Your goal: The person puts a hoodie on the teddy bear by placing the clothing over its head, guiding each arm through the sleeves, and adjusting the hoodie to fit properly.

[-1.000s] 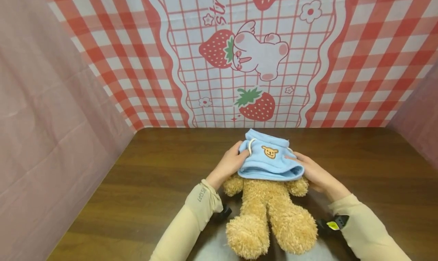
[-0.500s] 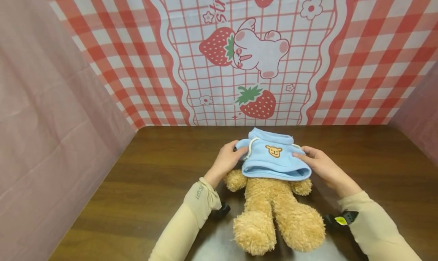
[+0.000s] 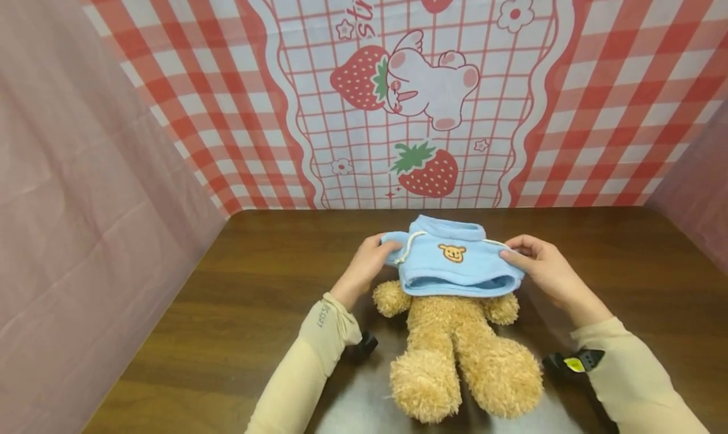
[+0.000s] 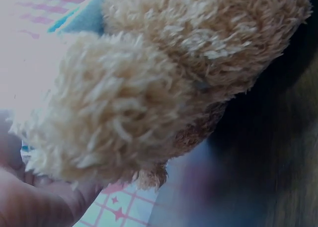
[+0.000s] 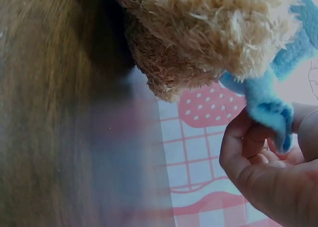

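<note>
A tan teddy bear lies on the table with its feet toward me. Spread over its upper part is a small light blue sweatshirt with a bear-face patch and a white cord; the bear's head is hidden. My left hand pinches the sleeve on the left. On the other side my right hand holds the opposite sleeve between thumb and fingers, and the right wrist view shows this blue sleeve end in the grip. In the left wrist view, a furry paw covers most of my left hand.
The brown wooden table runs back to a red-and-white checked cloth with strawberry prints. A pink curtain hangs at the left, another pink cloth at the right.
Both hands have moved outward, apart from each other, drawing the sleeves out sideways. The sweatshirt lies wider and flatter. The bear has shifted slightly right in view.
</note>
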`<state>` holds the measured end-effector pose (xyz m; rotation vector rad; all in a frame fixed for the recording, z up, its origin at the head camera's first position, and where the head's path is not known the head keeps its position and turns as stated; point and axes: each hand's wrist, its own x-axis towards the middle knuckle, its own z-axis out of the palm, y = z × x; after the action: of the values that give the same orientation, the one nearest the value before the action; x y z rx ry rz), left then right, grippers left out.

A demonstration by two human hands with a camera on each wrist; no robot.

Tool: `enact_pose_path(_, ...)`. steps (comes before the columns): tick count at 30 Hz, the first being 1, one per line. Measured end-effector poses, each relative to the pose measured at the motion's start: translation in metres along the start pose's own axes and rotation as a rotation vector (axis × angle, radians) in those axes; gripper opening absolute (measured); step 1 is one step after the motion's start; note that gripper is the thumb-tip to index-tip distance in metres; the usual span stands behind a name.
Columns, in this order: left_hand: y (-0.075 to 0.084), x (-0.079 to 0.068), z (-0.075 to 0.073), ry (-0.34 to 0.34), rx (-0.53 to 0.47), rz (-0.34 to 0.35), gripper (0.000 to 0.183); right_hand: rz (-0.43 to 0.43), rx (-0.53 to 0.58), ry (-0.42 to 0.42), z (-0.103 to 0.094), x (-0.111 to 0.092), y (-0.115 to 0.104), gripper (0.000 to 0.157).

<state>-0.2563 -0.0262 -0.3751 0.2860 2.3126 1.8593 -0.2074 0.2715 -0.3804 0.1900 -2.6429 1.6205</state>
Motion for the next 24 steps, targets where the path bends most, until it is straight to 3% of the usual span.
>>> enact_pose_path(6,-0.004,0.004,-0.005,-0.026,-0.076,-0.008,0.03,0.007,0.023,0.021,-0.001,0.0,-0.002,0.037)
enact_pose_path(10,-0.005,0.003,-0.009,-0.066,-0.093,-0.01,0.03,-0.025,-0.028,0.048,0.0,-0.001,-0.004,0.036)
enact_pose_path(18,-0.001,0.0,-0.012,-0.122,0.022,-0.019,0.02,-0.148,-0.294,0.111,-0.001,-0.007,-0.023,0.026)
enact_pose_path(21,0.005,-0.003,-0.012,-0.115,0.058,-0.02,0.032,-0.204,-0.364,0.127,-0.002,-0.012,-0.031,0.02)
enact_pose_path(24,0.013,-0.007,-0.015,-0.07,0.129,0.028,0.043,-0.263,-0.414,0.123,-0.001,-0.016,-0.038,0.018)
